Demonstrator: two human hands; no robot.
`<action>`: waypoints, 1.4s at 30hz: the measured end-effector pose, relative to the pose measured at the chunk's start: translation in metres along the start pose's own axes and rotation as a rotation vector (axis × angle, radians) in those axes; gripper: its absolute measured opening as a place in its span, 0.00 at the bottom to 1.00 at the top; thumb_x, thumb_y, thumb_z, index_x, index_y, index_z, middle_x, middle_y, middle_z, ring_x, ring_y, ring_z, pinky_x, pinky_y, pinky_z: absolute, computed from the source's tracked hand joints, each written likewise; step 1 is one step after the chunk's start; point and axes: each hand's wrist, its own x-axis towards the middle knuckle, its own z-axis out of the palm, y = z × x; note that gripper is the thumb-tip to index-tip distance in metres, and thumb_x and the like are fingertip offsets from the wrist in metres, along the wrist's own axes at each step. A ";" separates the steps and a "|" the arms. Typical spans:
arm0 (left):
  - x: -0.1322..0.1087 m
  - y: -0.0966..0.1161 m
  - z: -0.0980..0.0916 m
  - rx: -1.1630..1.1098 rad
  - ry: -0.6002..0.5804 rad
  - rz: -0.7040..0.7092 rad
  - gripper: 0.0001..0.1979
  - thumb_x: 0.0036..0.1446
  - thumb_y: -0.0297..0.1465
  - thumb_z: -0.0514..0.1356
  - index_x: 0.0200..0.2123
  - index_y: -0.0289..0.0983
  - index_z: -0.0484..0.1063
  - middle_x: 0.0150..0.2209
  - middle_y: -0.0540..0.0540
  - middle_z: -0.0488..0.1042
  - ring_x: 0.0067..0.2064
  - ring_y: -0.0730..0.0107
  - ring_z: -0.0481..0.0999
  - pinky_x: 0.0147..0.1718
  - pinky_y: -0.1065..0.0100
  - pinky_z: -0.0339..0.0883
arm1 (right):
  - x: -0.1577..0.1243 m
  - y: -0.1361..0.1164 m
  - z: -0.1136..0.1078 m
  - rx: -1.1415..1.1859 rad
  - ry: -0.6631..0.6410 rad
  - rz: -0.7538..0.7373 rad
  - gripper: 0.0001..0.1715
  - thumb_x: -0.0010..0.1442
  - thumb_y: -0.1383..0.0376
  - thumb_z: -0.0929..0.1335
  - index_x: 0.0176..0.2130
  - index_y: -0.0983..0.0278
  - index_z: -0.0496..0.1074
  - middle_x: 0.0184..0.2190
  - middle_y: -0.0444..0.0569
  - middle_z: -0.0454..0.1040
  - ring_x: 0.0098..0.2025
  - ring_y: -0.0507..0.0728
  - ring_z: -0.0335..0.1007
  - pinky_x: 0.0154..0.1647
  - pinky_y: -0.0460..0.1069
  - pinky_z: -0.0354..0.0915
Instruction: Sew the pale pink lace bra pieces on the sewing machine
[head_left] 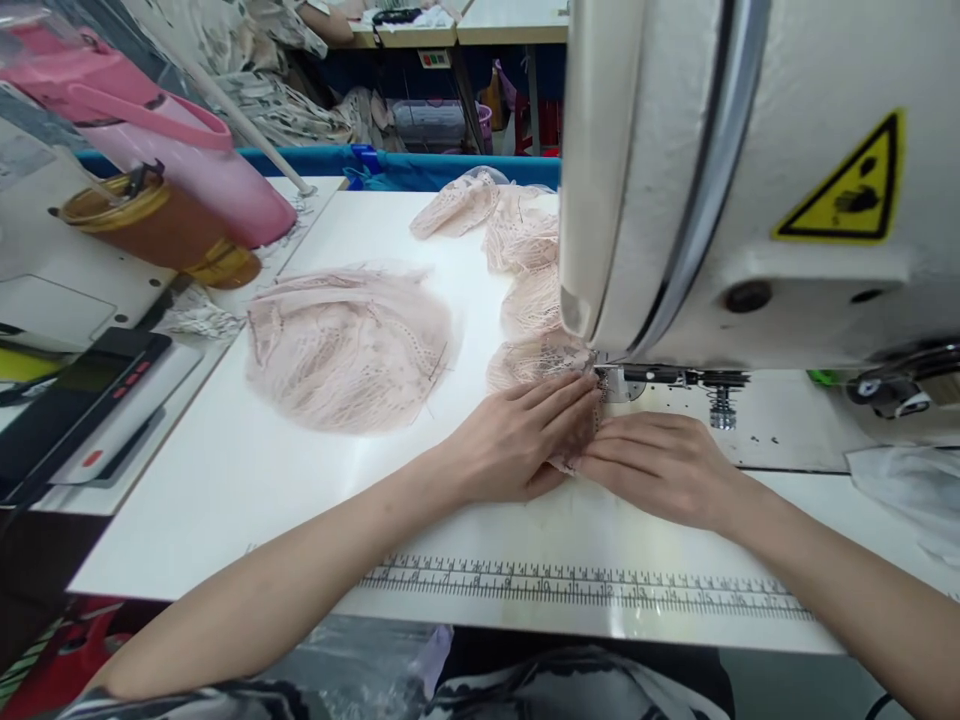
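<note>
My left hand [525, 435] lies flat with fingers stretched out, pressing a small pale pink lace piece [536, 355] onto the white table [225, 470]. My right hand [656, 465] lies flat beside it, fingers extended toward the left, touching the same lace just in front of the presser foot [604, 380] of the white sewing machine [750, 170]. The lace trails back in a chain of joined pieces [517, 240] behind the needle. Most of the piece under my fingers is hidden.
A pile of pink lace pieces [349, 345] lies left of my hands. A pink jug [187, 150], a brown cup [157, 225] and a control panel [82, 400] stand at the left. A printed ruler [585, 585] runs along the front edge. White plastic [907, 490] sits at right.
</note>
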 end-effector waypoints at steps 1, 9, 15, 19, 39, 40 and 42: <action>0.000 0.000 0.000 0.012 -0.002 -0.010 0.30 0.62 0.38 0.51 0.61 0.25 0.57 0.61 0.34 0.62 0.63 0.54 0.62 0.59 0.57 0.62 | 0.001 0.000 0.001 0.002 0.006 0.003 0.12 0.58 0.73 0.69 0.43 0.64 0.72 0.39 0.39 0.79 0.42 0.50 0.73 0.43 0.47 0.71; 0.000 -0.004 0.001 0.049 -0.058 0.036 0.30 0.63 0.40 0.51 0.62 0.28 0.58 0.63 0.36 0.59 0.64 0.53 0.60 0.62 0.53 0.55 | 0.005 -0.002 -0.001 -0.043 0.023 -0.002 0.09 0.60 0.73 0.67 0.41 0.64 0.73 0.36 0.39 0.79 0.36 0.49 0.73 0.36 0.46 0.70; 0.000 -0.009 0.000 0.024 -0.051 0.040 0.28 0.63 0.40 0.52 0.62 0.32 0.61 0.62 0.38 0.62 0.63 0.55 0.62 0.62 0.52 0.56 | 0.008 -0.003 -0.002 -0.068 0.028 -0.028 0.08 0.61 0.71 0.66 0.41 0.64 0.74 0.35 0.38 0.79 0.33 0.49 0.73 0.29 0.46 0.69; 0.002 -0.011 -0.002 0.012 -0.028 0.063 0.27 0.63 0.40 0.52 0.61 0.33 0.62 0.61 0.38 0.63 0.62 0.56 0.64 0.61 0.54 0.58 | 0.008 -0.004 0.000 -0.058 0.072 -0.056 0.08 0.61 0.72 0.66 0.40 0.65 0.74 0.33 0.39 0.79 0.32 0.49 0.73 0.27 0.46 0.69; 0.004 -0.009 -0.001 0.038 -0.029 0.022 0.28 0.61 0.39 0.54 0.61 0.33 0.61 0.60 0.38 0.65 0.61 0.54 0.64 0.59 0.52 0.61 | 0.009 -0.002 0.001 -0.082 0.126 -0.054 0.07 0.60 0.73 0.67 0.36 0.65 0.75 0.32 0.39 0.79 0.33 0.48 0.72 0.34 0.45 0.71; 0.004 -0.009 -0.001 0.045 -0.024 0.017 0.27 0.61 0.39 0.54 0.61 0.33 0.62 0.60 0.38 0.65 0.61 0.53 0.64 0.58 0.52 0.62 | 0.009 -0.002 0.001 -0.088 0.129 -0.053 0.07 0.60 0.74 0.67 0.36 0.65 0.75 0.32 0.39 0.79 0.32 0.48 0.72 0.34 0.45 0.71; 0.004 -0.007 0.000 0.060 -0.014 0.008 0.27 0.61 0.40 0.53 0.61 0.32 0.62 0.59 0.37 0.66 0.61 0.52 0.64 0.57 0.52 0.63 | 0.007 -0.001 0.001 -0.105 0.115 -0.045 0.08 0.59 0.74 0.67 0.36 0.65 0.75 0.32 0.40 0.79 0.32 0.49 0.72 0.35 0.45 0.71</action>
